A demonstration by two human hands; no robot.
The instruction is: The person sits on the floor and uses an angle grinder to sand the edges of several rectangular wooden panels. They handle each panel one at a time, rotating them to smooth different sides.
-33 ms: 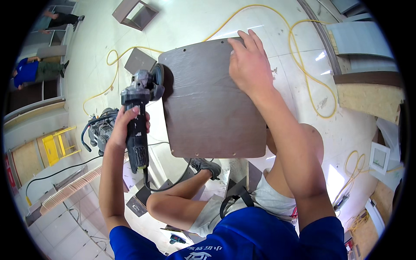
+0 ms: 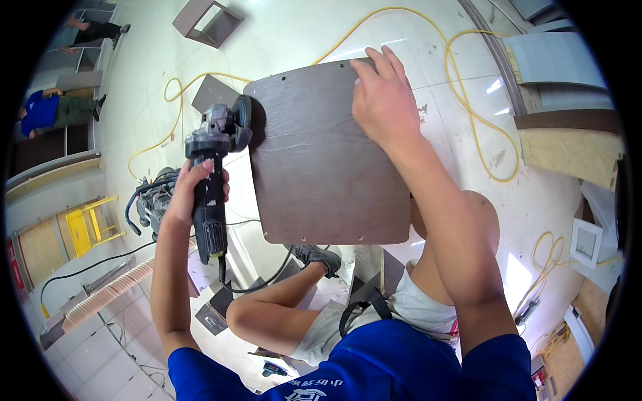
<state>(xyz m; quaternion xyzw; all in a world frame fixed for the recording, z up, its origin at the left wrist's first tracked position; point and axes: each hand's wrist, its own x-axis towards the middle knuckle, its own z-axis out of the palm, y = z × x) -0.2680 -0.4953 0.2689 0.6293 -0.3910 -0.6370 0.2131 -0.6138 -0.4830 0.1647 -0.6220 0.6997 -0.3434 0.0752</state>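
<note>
Grasping black angle grinder [image 2: 208, 148] in left hand [image 2: 186, 192], its disc by the far left edge of brown board [image 2: 328, 160], contact unclear. Board sits centre, before the person. Right hand [image 2: 386, 100] at board's far right corner, can't tell if gripping. Yellow cord [image 2: 391, 8] beyond, on floor.

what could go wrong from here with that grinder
The left hand alone grips the angle grinder, so it might twist if the disc caught on the left edge of the brown panel.
The bare right hand is at the panel's upper right corner and could be cut if the disc skidded across.
The black cord loops near the bare left leg, so it might snag.
</note>
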